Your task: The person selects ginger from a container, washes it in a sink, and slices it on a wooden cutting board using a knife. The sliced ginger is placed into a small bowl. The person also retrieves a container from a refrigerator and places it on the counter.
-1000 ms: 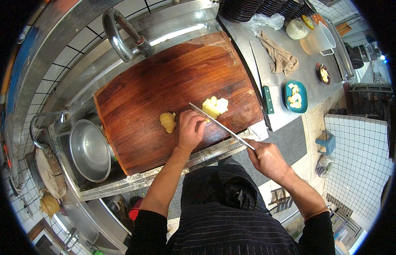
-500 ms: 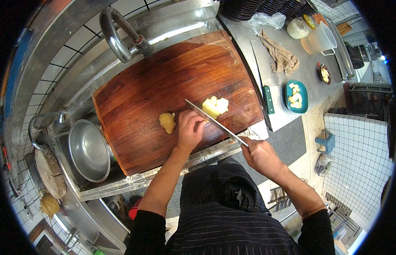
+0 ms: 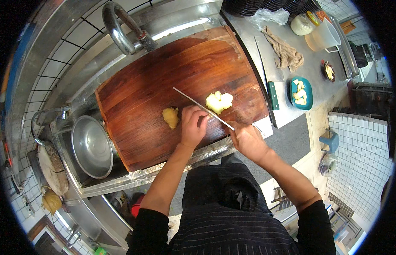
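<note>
My right hand (image 3: 250, 143) is closed round the handle of a kitchen knife (image 3: 190, 100), whose blade slants up and left across the wooden cutting board (image 3: 164, 72). On the blade's left side my left hand (image 3: 193, 126) rests with curled fingers, the fingertips close against the blade; whatever lies under them is hidden. A heap of pale yellow cut pieces, looking like peeled ginger (image 3: 219, 102), sits just beyond the blade. Left of my left hand lies a darker yellow knob of ginger (image 3: 170, 117), apart from the fingers.
The board spans a metal sink with a faucet (image 3: 121, 34); a metal bowl (image 3: 92, 146) stands at left. On the right counter are a green-handled knife (image 3: 273, 95), a teal dish (image 3: 307, 87) of yellow pieces, a brown cloth (image 3: 285, 51), a jar (image 3: 301, 25) and a plastic jug (image 3: 325, 37).
The knife and my right hand have shifted left and toward my left hand, so the blade tip reaches farther over the board. The view has moved slightly; the ginger stays put.
</note>
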### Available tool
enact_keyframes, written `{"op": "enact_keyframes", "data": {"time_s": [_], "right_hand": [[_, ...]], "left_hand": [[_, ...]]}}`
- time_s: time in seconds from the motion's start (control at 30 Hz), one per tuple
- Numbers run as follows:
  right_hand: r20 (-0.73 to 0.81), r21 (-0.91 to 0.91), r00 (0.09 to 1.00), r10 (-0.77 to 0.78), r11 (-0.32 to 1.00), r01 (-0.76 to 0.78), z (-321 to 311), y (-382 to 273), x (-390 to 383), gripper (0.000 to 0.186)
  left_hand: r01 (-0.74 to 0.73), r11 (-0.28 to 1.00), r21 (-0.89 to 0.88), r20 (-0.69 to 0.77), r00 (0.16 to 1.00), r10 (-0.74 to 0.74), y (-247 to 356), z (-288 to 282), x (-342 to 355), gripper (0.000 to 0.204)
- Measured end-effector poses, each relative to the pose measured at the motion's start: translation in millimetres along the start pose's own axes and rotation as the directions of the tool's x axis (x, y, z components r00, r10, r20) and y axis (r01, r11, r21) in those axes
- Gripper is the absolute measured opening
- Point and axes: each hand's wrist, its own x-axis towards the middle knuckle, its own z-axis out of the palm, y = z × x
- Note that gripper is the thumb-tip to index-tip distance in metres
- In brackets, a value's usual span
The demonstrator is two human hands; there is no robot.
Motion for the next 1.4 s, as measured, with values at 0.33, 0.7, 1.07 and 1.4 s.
{"op": "enact_keyframes", "data": {"time_s": [0.33,0.7,1.07,1.4], "right_hand": [[0.023,0.057,0.999,-0.038,0.998,0.037,-50.8,-8.7,-26.4,0.019],[0.049,0.045,0.999,0.005,0.999,-0.007,-56.5,-9.6,-47.5,0.024],[0.108,0.022,0.994,0.016,1.0,-0.018,-55.5,-6.3,-41.2,0.026],[0.1,0.027,0.992,-0.078,0.997,0.075,-62.6,5.6,-32.5,0.028]], "left_hand": [[-0.03,1.0,-0.001,-0.005,1.0,0.03,-2.9,1.3,0.9,0.019],[-0.037,0.999,0.004,0.015,0.999,0.037,-2.2,-0.9,1.3,0.019],[0.056,0.998,-0.009,-0.01,0.998,-0.057,-1.7,-0.4,-1.5,0.019],[0.024,1.0,-0.019,-0.034,0.999,-0.025,-1.9,-1.3,0.5,0.019]]}}
